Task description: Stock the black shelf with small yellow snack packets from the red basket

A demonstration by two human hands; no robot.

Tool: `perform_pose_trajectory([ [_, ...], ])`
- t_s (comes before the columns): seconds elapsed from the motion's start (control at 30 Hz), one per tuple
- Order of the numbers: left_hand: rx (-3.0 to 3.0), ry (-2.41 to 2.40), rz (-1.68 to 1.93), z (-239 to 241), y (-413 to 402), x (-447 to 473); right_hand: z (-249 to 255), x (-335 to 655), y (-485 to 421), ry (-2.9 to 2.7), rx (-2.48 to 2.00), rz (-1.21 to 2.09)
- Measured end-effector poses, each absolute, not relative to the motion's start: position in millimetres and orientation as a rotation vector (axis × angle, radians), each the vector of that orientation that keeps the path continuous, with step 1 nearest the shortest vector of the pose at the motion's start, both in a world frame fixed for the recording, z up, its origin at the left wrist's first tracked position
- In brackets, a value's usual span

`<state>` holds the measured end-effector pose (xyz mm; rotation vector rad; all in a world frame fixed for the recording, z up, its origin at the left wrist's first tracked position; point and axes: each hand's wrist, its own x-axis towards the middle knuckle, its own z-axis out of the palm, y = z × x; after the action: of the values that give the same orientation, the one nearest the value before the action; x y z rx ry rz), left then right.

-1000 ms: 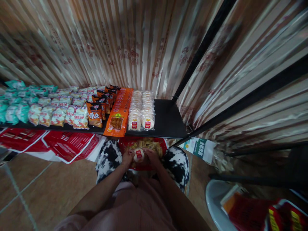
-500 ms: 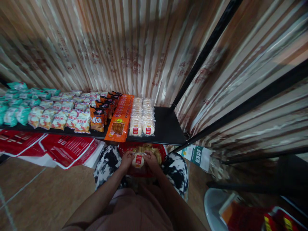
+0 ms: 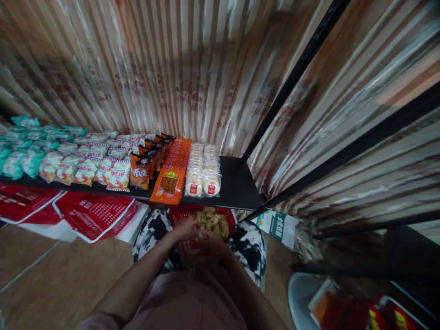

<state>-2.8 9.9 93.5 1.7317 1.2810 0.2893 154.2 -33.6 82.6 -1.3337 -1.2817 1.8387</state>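
Observation:
My left hand (image 3: 186, 228) and my right hand (image 3: 209, 241) meet over a red basket (image 3: 176, 212) between my knees. Both have closed fingers, with a bit of clear wrapper (image 3: 200, 233) showing between them. The round white cracker packet it seems to belong to is mostly hidden by my hands. Golden-brown packets (image 3: 216, 223) lie in the basket just beyond my fingers. Ahead on the black shelf (image 3: 237, 183), similar round white cracker packets (image 3: 202, 172) stand in two rows.
Left of the crackers lie flat orange snack packs (image 3: 170, 178), then orange-black bags (image 3: 140, 172), white bags (image 3: 118, 174) and green bags (image 3: 32, 162). Red baskets (image 3: 94, 215) sit under the shelf. A black post (image 3: 292, 82) rises at its right end.
My hands have drawn together and turned, so the cracker packet's face and red label no longer show. More of the golden-brown packets in the basket is visible.

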Motion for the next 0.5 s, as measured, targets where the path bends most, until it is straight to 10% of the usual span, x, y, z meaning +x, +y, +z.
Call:
perform_pose_trajectory([
  [0.5,1.421,1.667,0.868,104.3,3.9,-9.2,79.8,153.8,-28.9,-0.536,-1.392,1.615],
])
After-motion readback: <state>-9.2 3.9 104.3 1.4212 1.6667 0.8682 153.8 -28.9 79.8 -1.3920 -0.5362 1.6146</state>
